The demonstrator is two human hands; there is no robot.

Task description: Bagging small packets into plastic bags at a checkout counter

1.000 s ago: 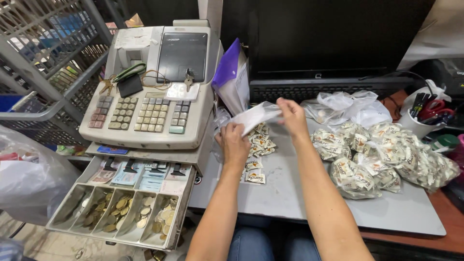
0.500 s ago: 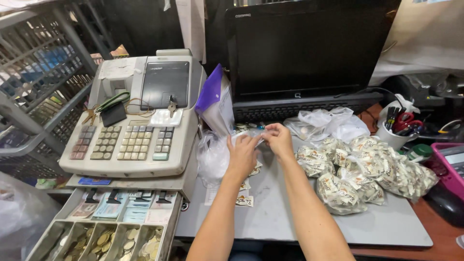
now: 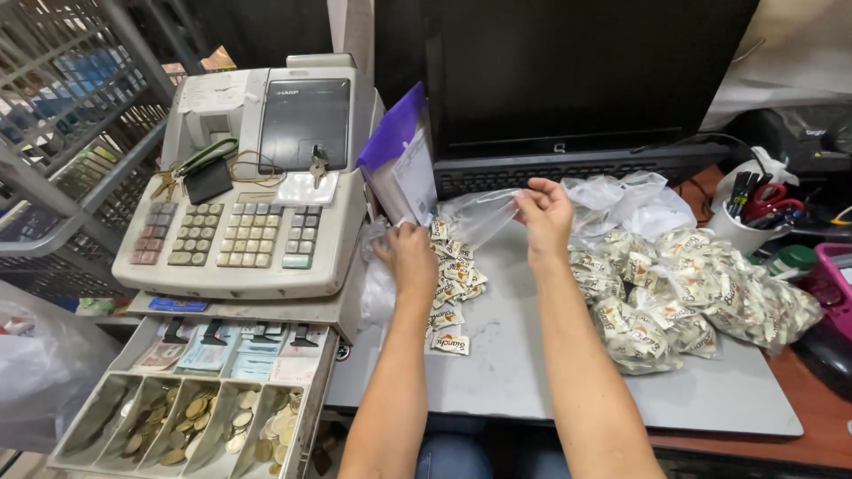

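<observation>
Fingers of my right hand point(image 3: 546, 213) are pinched on the top edge of a clear plastic bag point(image 3: 484, 215), lifting it over the loose pile of small sachets point(image 3: 453, 284) on the grey board point(image 3: 532, 372). My left hand point(image 3: 408, 257) is curled at the bag's lower end, closed on it as far as I can tell, since the thin plastic is hard to see there. Filled bags point(image 3: 692, 288) heap to my right, cash register point(image 3: 257, 186) with its open coin drawer point(image 3: 195, 421) to my left
</observation>
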